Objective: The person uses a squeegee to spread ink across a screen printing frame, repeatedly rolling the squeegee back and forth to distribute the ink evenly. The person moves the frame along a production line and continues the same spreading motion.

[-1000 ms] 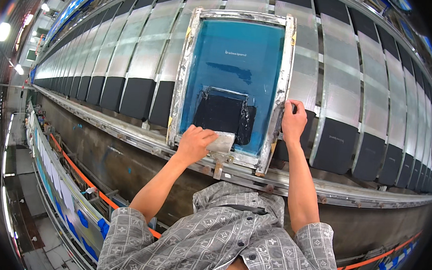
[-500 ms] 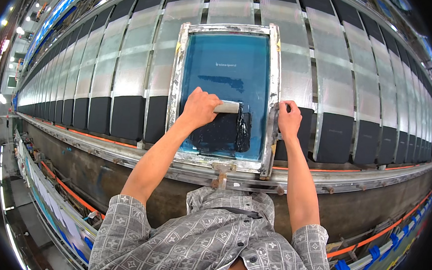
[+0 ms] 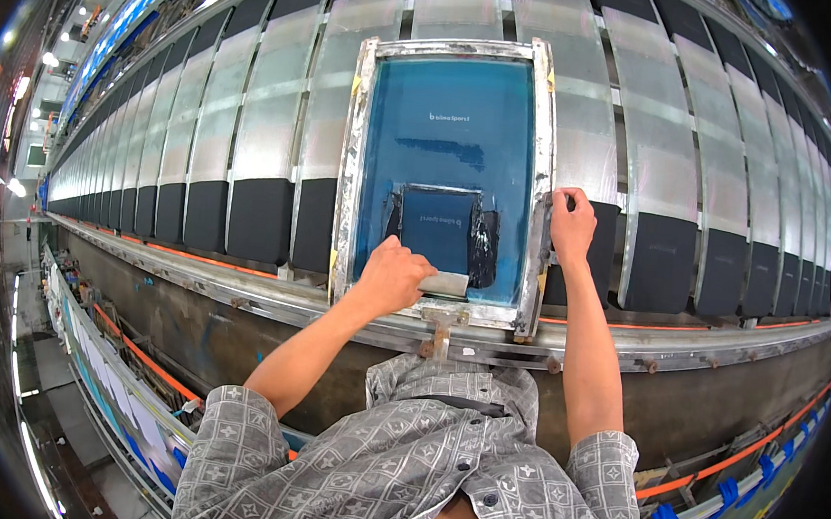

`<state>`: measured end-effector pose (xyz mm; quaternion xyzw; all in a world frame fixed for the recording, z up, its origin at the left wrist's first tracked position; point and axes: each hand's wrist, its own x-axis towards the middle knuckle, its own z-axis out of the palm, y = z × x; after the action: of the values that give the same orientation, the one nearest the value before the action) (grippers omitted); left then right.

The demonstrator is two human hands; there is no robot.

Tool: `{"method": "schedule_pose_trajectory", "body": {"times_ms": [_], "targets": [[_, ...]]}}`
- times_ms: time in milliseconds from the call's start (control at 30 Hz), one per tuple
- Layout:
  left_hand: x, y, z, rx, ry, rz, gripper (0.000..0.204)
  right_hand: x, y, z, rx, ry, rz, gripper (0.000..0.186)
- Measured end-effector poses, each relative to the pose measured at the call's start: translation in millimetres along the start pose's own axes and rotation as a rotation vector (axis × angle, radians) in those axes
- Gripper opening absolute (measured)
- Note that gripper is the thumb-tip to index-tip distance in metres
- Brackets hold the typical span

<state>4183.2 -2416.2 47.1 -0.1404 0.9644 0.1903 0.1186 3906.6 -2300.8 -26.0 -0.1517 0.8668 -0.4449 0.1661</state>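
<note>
A screen printing frame (image 3: 541,153) with a pale metal rim and blue mesh (image 3: 459,86) lies over the pallets before me. My left hand (image 3: 393,277) is closed around a squeegee (image 3: 446,283) at the frame's near end. My fingers cover the squeegee's left part. Black ink (image 3: 484,249) lies in a thick streak right of a rectangular print area, with a thinner streak at its left. Small pale lettering shows within that area and again farther up the mesh. At the frame's right side my right hand (image 3: 572,229) is closed, its fingertips pinching the outer edge.
Long pallets (image 3: 276,127) stand in a row to both sides, each with dark fabric (image 3: 259,217) over its near end. A metal rail (image 3: 382,332) runs along their front, close to my waist. Orange strips and blue ties line a rack behind me.
My left hand has drawn the squeegee toward me, from mid-mesh to the near end. The print area now shows thinly inked, with lettering visible. My right hand keeps its place at the frame.
</note>
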Motion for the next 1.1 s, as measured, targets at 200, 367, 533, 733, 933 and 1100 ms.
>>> {"method": "schedule_pose_trajectory", "body": {"times_ms": [200, 367, 533, 733, 933, 1100], "targets": [[68.1, -45.0, -42.8, 0.040, 0.151, -0.032, 0.025, 1.2, -5.0, -2.1, -0.010, -0.052, 0.022, 0.026], [41.3, -27.4, -4.5, 0.047, 0.309, -0.060, 0.040, 2.2, -9.6, -7.9, 0.020, -0.077, 0.097, 0.026], [-56.6, 19.4, 38.2, 0.110, 0.503, -0.090, 0.053, -7.4, -54.8, -11.4, 0.060, -0.024, 0.066, 0.025], [-109.3, -73.2, 6.5, 0.099, 0.411, -0.120, 0.051, -64.9, -64.4, 96.6, 0.197, -0.011, -0.087, 0.022], [-141.2, -120.5, 0.0, 0.013, 0.282, -0.177, 0.037, -90.4, -93.7, 133.0, 0.133, -0.041, -0.026, 0.021], [-106.8, -154.5, -37.7, 0.056, 0.120, -0.053, 0.029, -87.9, -83.9, 147.1, 0.053, 0.003, -0.041, 0.022]]}}
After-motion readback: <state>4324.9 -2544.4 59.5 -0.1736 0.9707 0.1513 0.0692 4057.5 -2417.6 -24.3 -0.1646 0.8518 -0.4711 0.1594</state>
